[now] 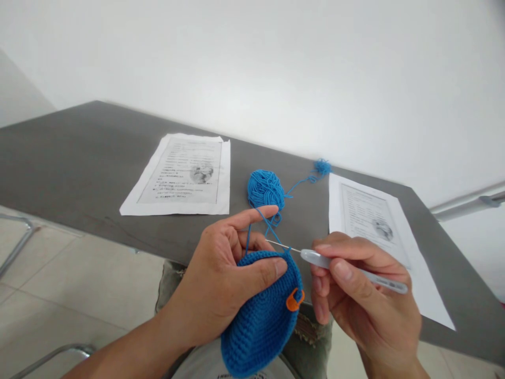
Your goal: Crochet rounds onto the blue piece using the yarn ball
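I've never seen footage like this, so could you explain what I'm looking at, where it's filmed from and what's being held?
There's no machine here: these are a person's own bare hands, filmed by one camera worn on their head, looking forward and down. The left hand grips a blue crochet piece, with yarn passing over its index finger. The right hand holds a hook, its tip at the piece's edge. An orange marker is clipped on that edge. On the grey table lie a yarn ball, a smaller clump behind it, and printed sheets: a left one and a right one.
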A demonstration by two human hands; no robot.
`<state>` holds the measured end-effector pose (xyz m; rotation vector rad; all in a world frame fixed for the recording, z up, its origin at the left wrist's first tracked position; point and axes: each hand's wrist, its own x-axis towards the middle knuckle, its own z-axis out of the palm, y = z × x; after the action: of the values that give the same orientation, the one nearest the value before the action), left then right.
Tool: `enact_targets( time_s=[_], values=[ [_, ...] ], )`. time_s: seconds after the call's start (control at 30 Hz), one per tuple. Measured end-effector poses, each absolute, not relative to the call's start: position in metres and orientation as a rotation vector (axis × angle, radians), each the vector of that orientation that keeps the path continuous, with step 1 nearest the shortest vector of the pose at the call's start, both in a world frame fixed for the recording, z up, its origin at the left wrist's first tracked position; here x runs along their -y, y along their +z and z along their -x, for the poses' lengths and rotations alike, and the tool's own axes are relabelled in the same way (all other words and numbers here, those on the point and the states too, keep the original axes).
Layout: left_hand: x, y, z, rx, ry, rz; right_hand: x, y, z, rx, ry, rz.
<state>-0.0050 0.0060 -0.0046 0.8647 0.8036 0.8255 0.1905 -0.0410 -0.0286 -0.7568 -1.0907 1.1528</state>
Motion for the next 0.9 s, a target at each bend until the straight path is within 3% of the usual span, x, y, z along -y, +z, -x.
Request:
enact_targets(
  time_s=[0.37,0.9],
  values=[
    [-0.003,-0.003,0.003,-0.873,0.842,-0.900,0.045,-0.019,-0.213,1.321,1.001,0.856],
    [-0.003,0.000,0.003,-0.946,0.794,-0.979,0.042,-0.021,-0.204,1.281,1.062,0.846]
  ],
)
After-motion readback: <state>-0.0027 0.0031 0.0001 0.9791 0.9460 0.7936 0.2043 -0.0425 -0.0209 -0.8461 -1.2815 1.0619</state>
